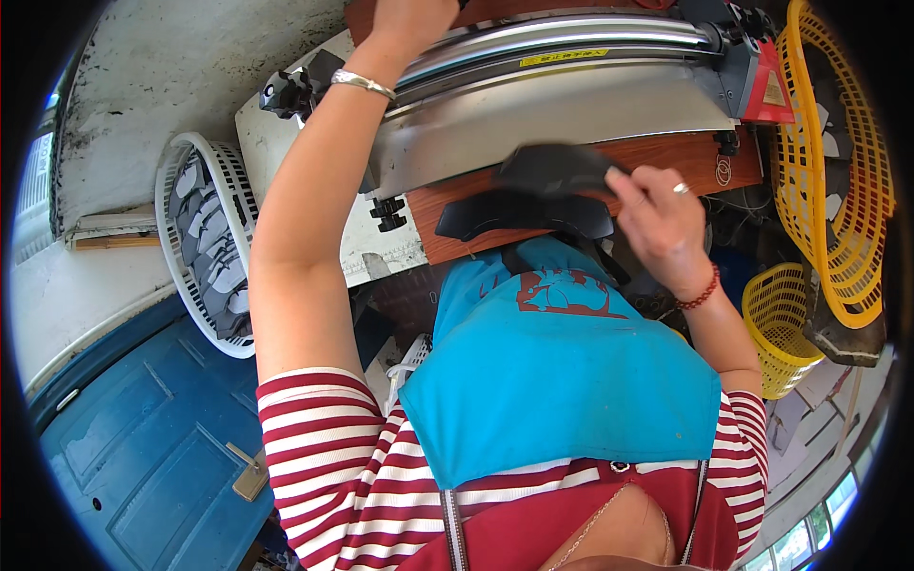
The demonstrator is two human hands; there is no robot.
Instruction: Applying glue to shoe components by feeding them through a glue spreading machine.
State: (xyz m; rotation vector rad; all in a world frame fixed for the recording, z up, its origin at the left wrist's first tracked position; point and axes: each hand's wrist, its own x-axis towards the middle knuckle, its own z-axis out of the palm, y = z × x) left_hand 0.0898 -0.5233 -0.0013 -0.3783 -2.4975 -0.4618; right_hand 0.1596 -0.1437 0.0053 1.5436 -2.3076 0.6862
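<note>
Between its thumb and fingers, my right hand (662, 224) pinches the right end of a dark, curved flat piece (557, 171), somewhat blurred by motion. Just below it, a second black curved piece (519, 215) lies along the near edge of the brown wooden board (447, 243), close to my apron. My left hand (419, 21) reaches over the roller machine (562, 38) to its far side. The upper picture edge cuts off those fingers, and a bit of something dark shows beside them. A smooth metal plate (552, 109) slopes down from the rollers toward me.
At left, a white basket (176, 152) holds many grey and pale cut pieces. A tall yellow basket (804, 143) with similar pieces stands at right, above a smaller yellow basket (781, 371). Black adjusting knobs (387, 214) stick out below the plate. A blue door (162, 428) is at lower left.
</note>
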